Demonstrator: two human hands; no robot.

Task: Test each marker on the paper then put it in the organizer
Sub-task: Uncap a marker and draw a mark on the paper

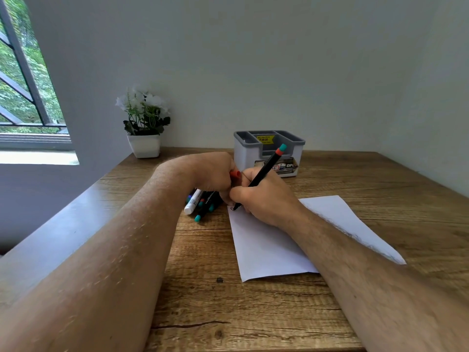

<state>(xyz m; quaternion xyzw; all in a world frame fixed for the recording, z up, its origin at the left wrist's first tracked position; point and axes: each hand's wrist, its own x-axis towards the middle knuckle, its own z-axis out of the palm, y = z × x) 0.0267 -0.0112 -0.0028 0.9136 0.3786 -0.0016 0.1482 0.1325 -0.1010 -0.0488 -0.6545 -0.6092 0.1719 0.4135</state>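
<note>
Head view: right hand [264, 199] grips a slim black marker with a red and teal end [264, 174], tip touching the near-left corner of the white paper sheet [266, 250] under that hand. Left hand [215, 174] is curled around a small red cap [235, 174]. Loose markers [200, 204] lie beneath the left hand. Grey-and-white plastic organizer [269, 151] stands just beyond both hands on the wooden table [228, 313].

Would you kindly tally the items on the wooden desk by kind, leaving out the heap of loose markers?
Black marker with red-and-teal end, being held: 1
Red marker cap: 1
White paper sheet: 1
Grey-and-white plastic organizer: 1
White potted flowering plant: 1
Total: 5
</note>
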